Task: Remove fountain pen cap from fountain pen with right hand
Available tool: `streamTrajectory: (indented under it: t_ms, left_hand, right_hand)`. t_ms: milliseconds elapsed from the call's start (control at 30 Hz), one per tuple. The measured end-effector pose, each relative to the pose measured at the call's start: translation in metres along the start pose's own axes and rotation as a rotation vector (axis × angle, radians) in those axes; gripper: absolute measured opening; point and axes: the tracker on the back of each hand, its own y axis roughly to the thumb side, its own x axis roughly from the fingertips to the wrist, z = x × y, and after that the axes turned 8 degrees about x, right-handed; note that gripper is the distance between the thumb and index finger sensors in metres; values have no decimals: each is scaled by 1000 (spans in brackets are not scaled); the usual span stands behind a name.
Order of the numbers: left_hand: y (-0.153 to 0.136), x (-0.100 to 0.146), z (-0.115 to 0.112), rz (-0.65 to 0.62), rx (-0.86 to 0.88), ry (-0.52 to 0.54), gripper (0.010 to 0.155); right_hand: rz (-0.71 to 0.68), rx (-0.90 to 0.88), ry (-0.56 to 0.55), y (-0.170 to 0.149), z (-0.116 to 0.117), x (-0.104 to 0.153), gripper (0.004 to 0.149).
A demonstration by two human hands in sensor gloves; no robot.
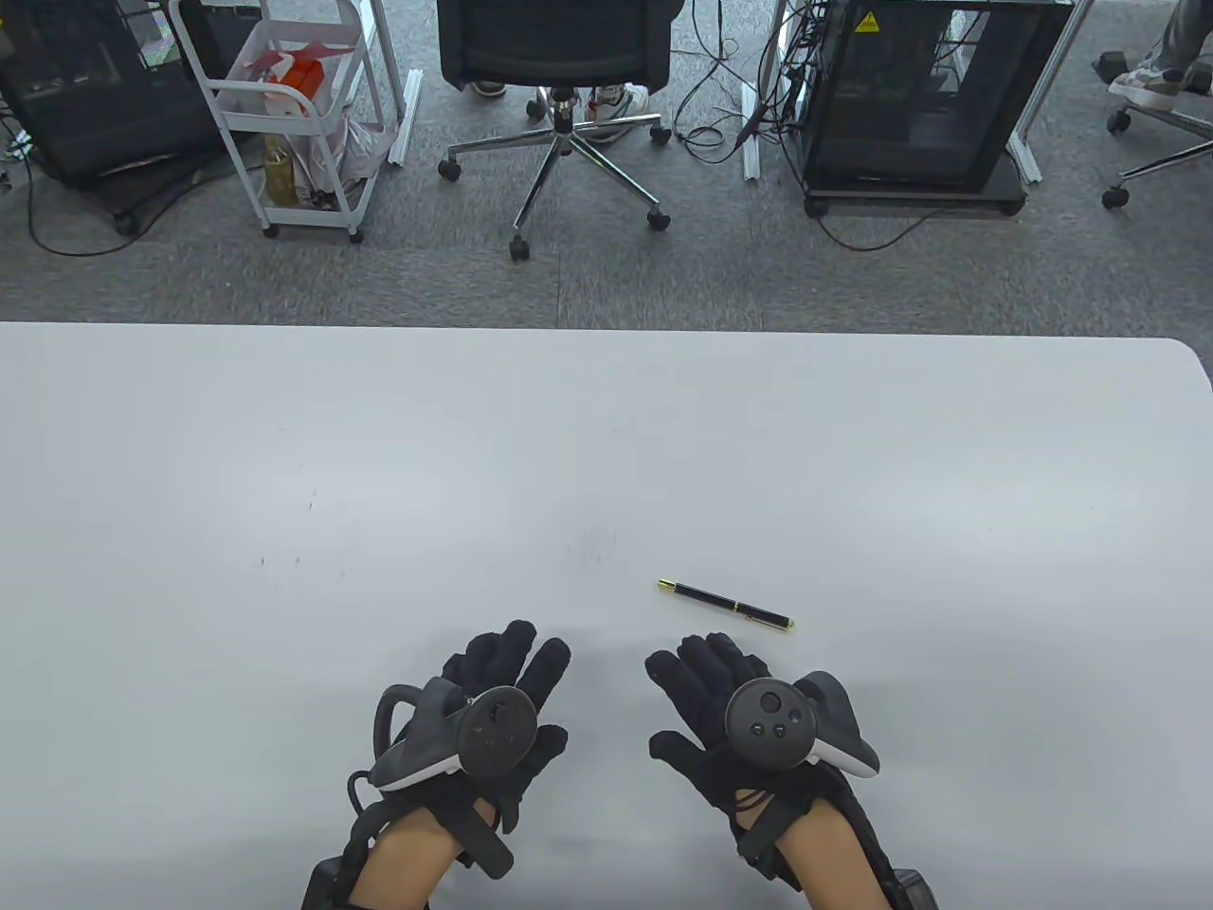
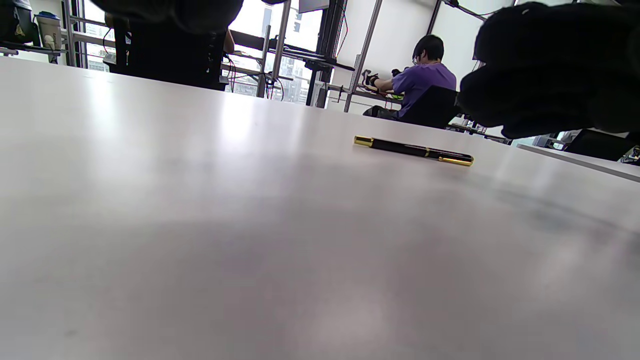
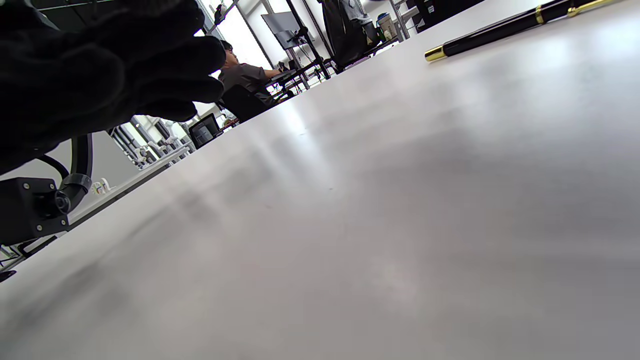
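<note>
A black fountain pen (image 1: 727, 604) with gold ends and a gold ring lies capped on the white table (image 1: 379, 455), just beyond my right hand. It also shows in the left wrist view (image 2: 413, 150) and at the top right of the right wrist view (image 3: 505, 29). My right hand (image 1: 706, 678) rests on the table with fingers spread, a short way short of the pen and holding nothing. My left hand (image 1: 507, 668) rests on the table to the left, fingers spread and empty. Neither hand touches the pen.
The table's far edge (image 1: 606, 329) runs across the middle of the table view, with an office chair (image 1: 559, 85), a white cart (image 1: 294, 114) and black equipment racks (image 1: 910, 95) on the floor beyond it.
</note>
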Motion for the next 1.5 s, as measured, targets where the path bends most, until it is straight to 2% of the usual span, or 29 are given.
streamTrajectory:
  t_ms: [500, 867, 1033, 1300, 1500]
  left_hand:
    - [0, -3, 0, 13, 3, -20, 75]
    - [2, -3, 6, 9, 30, 25, 75]
    - [8, -4, 7, -4, 22, 31, 75]
    - [9, -8, 11, -3, 47, 39, 75]
    - [2, -7, 12, 24, 79, 25, 75]
  right_hand:
    - [-5, -1, -29, -4, -1, 0, 73]
    - [76, 104, -149, -14, -14, 2, 73]
    - [142, 170, -190, -23, -23, -3, 72]
    - [431, 261, -102, -62, -41, -30, 71]
    - [568, 344, -13, -84, -41, -46, 67]
